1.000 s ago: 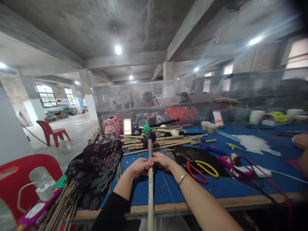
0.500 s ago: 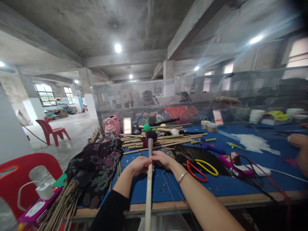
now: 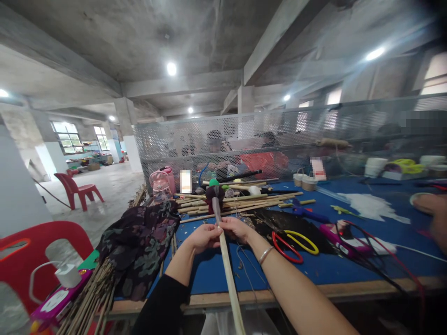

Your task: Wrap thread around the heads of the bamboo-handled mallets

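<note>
A long pale stick runs up from the lower edge of the view, past the table's front edge. At its far end sits a dark round head, with a grey wrapped sleeve below it. My left hand pinches the stick at the sleeve's lower end. Close beside it, my right hand is closed on the same spot, thumb and finger together. Scissors with red and yellow handles lie right of my right hand, the blades on dark material. Thin wire lies near my right wrist.
Several loose sticks lie behind my hands. A camouflage cloth and a stick bundle are at left, by a red chair. A purple power strip lies right. Another person's hand shows at far right. A mesh partition stands behind.
The stick has tilted: its near end has swung right and its dark head has shifted slightly left. Both hands keep their hold at nearly the same place.
</note>
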Demonstrator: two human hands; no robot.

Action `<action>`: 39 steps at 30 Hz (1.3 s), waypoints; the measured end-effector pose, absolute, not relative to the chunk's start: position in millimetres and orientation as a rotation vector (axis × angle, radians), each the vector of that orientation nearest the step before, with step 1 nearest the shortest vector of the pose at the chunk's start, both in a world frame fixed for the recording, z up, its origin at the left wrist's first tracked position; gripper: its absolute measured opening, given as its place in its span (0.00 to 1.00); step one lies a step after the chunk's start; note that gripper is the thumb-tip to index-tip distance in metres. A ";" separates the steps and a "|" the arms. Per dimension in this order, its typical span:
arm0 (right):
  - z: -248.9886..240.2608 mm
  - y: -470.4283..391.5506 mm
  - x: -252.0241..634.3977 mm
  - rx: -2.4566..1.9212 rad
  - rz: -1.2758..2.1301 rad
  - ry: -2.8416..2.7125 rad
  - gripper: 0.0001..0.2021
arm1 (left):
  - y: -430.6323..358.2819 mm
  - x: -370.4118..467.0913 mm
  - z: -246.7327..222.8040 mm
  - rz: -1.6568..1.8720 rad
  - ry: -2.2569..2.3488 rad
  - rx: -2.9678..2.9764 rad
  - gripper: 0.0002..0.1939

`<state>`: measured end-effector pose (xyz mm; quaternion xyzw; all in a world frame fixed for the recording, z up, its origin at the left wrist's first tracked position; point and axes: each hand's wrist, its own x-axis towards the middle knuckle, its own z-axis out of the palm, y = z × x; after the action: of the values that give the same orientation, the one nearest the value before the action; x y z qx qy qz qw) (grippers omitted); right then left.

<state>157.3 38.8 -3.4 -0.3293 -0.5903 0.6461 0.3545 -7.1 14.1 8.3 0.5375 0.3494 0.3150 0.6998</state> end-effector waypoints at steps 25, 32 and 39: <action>-1.8 38.4 157.9 -0.996 1.558 -1.508 0.18 | 18.5 -2.7 -3.7 0.811 1.015 1.343 0.19; -0.1 37.8 159.4 -0.907 1.624 -1.490 0.18 | 14.1 -1.3 1.7 0.863 0.932 1.355 0.21; 0.7 37.4 163.4 -0.764 1.746 -1.451 0.18 | 4.2 0.3 13.5 0.777 0.701 1.229 0.16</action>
<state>163.4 37.4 0.7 -0.2971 -0.5642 0.6786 0.3646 0.3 4.2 13.5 0.5500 0.3135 0.3478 0.6916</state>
